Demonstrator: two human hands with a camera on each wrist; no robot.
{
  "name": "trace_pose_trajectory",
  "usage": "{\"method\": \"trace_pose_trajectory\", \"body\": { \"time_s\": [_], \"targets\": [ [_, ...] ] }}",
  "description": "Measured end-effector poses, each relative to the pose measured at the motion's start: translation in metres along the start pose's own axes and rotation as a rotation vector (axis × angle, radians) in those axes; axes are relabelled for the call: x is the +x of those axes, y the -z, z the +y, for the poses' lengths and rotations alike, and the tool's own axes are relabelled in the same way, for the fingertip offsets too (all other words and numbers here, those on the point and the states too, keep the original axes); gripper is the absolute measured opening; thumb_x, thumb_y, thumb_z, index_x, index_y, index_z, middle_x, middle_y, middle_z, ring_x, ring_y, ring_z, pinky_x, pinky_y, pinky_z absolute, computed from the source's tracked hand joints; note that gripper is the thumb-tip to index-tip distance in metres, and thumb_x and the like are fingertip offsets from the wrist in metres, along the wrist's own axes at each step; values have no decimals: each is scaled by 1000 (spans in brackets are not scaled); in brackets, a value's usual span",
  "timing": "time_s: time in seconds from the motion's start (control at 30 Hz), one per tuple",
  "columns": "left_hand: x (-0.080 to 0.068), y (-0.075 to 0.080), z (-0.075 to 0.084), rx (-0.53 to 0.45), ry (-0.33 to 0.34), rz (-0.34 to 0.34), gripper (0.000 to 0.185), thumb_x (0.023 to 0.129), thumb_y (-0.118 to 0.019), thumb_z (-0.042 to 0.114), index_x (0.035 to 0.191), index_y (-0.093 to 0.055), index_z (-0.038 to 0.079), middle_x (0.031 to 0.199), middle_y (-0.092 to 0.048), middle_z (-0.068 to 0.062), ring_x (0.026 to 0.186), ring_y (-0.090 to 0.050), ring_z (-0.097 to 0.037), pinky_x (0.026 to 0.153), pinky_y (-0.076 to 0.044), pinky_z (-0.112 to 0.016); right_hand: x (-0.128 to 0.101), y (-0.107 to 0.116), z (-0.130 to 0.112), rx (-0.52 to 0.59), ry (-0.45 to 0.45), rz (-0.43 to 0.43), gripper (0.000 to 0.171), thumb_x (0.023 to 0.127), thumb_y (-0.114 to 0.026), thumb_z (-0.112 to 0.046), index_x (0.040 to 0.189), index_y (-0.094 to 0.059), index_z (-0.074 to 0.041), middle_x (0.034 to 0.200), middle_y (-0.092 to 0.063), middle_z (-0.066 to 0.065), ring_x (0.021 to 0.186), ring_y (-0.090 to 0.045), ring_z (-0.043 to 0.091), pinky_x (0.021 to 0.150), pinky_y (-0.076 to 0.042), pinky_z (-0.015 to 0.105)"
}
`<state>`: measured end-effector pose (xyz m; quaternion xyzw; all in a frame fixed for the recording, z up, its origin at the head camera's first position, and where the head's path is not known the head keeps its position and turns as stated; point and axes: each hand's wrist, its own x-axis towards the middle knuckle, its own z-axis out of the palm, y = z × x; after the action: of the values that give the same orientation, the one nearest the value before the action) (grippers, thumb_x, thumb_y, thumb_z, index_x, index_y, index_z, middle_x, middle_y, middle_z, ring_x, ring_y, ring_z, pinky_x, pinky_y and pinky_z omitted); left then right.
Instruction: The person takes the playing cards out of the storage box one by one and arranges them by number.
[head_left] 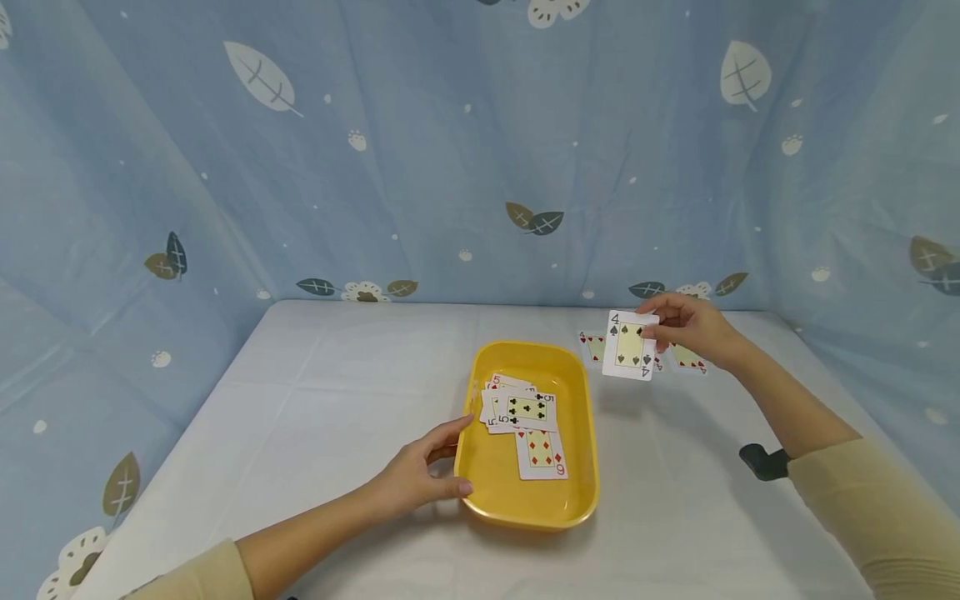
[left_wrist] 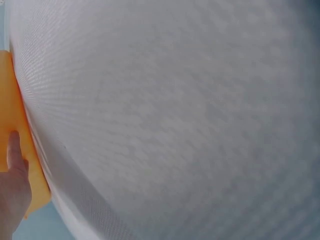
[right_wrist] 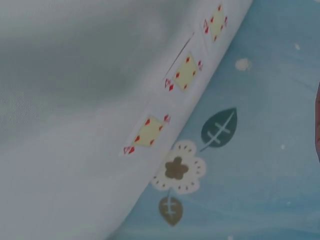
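Observation:
My right hand [head_left: 693, 332] pinches a four of spades [head_left: 627, 350] between thumb and fingers, face toward me, above the back right of the table. The card overlaps a row of red-suit fours behind it, including a four of hearts [head_left: 595, 347]. In the right wrist view three such cards lie along the table's back edge, one a red four [right_wrist: 185, 73]. Against the left side of a yellow tray [head_left: 591, 450] rests my left hand [head_left: 412, 477], thumb and forefinger spread at the rim. Inside, a five of clubs [head_left: 527, 409] tops several overlapping cards, partly over a six of diamonds [head_left: 542, 458].
A white cloth [head_left: 352, 375] covers the table. Blue leaf-patterned fabric [head_left: 420, 167] hangs behind it and at both sides. Near my right forearm, a dark shape [head_left: 762, 462] shows at the table's right edge.

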<state>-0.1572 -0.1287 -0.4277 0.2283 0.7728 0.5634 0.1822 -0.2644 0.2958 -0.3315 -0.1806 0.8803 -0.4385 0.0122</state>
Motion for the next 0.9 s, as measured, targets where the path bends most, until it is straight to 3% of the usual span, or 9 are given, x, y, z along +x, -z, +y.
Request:
{"method": "trace_pose_trajectory", "body": {
  "time_s": [0.17,0.37,0.67,0.9],
  "targets": [
    [1,0,-1,3,-9,-3,82,79,-78,23,147,-33,13,132,-51,-15,123,-50,-31,105,-38,-50,-4,12,8,11,-43,25,31,88,-66,-8,116,-56,-2,86,-66,-7,64,-60,16,54,-51,24],
    [1,0,0,6,-6,-4,82,79,-78,23,147,-33,14,132,-51,-15,123,-50,-31,105,-38,-50,-11,24,16,18,-43,64,29,88,-67,-10,115,-57,-6,81,-64,0,59,-56,15,50,-47,22],
    [-2,0,2,1,8,-2,83,79,-78,23,147,-33,14,133,-50,-16,123,-49,-32,105,-38,-51,-19,43,29,2,-106,139,27,87,-68,-9,112,-61,-17,77,-61,-4,57,-55,13,48,-43,22],
    [-1,1,1,-2,8,-9,82,79,-77,23,148,-32,14,134,-49,-15,124,-49,-31,104,-38,-51,-29,58,40,-36,-143,189,24,88,-68,-11,108,-61,-22,73,-62,-7,56,-57,12,51,-48,22]
  ]
}}
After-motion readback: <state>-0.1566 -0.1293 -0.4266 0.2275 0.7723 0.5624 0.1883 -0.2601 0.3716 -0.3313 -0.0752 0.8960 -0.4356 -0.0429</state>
